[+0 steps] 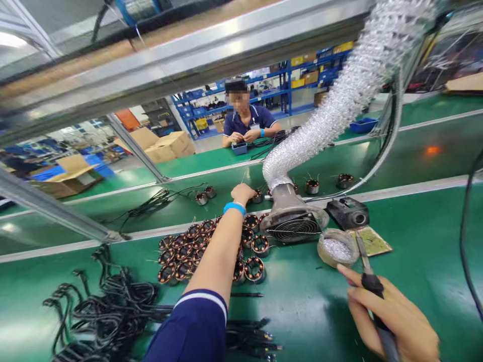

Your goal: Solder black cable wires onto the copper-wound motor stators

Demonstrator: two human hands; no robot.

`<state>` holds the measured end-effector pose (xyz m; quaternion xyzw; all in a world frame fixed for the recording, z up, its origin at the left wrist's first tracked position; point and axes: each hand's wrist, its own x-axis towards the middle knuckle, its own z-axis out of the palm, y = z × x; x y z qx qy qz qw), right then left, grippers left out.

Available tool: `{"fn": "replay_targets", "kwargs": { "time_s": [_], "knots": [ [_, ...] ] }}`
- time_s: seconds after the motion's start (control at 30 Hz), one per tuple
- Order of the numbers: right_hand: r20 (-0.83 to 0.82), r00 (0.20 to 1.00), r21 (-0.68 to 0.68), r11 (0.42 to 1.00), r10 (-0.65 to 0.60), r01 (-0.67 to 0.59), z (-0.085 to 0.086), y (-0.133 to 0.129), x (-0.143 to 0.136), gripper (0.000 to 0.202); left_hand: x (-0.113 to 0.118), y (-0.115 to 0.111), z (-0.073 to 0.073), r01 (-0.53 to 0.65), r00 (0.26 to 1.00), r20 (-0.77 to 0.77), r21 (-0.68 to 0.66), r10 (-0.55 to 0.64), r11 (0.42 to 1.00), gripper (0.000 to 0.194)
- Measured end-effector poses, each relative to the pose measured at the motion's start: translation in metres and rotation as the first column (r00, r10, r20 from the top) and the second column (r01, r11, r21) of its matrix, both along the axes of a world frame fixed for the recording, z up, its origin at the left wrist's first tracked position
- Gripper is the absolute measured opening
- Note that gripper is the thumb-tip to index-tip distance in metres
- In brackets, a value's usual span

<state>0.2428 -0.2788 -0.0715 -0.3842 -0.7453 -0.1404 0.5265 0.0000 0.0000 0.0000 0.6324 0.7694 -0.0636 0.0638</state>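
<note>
Soldering iron (372, 286) in the right hand (392, 322), its fingers (362, 294) clenched around the dark grip low at the right of the view; its long axis runs up and slightly left, tip pointing toward the round tin of wire-wool cleaner (337, 249) that sits on the green counter (415, 236) just beside the mouth of the fume extractor (294, 221). The left hand (243, 192) is stretched far forward, a blue wristband (234, 207) on the wrist, curled down at the belt's edge near a wound stator (258, 196) — the fingers are turned away from the camera, so whether they are grasping that stator or only resting by it I cannot tell. Between the arm and the extractor lies a cluster of copper-wound stators (188, 251), lying flat with their bores upward. A heap of black cables (105, 311) lies at the near left. Across the line another person (247, 123) works with both hands over a small blue tray.

To do this reach well, I would judge it wise to keep the hot tip parked toward the cleaner and away from the outstretched forearm, and to take the stator by its outer ring — not by the fine lead wires.
</note>
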Motion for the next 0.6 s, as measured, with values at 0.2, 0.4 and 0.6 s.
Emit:
{"fn": "replay_targets", "kwargs": {
  "time_s": [0.2,0.4,0.6],
  "knots": [
    [-0.02,0.999,0.036,0.999,0.031,-0.03,0.001,-0.004,0.007,0.023,-0.03,-0.036,0.042,0.093,0.988,-0.127,0.051,-0.086,0.994,0.034],
    [-0.124,0.987,0.008,0.995,0.102,-0.102,0.006,-0.009,-0.004,0.029,-0.055,-0.149,0.088,0.408,0.891,-0.253,0.083,-0.377,0.909,0.031],
    [-0.19,0.981,-0.244,0.965,0.049,-0.095,-0.002,-0.022,-0.017,0.022,-0.003,-0.243,0.033,0.869,0.488,-0.021,-0.076,-0.872,0.489,0.008]
  ]
}}
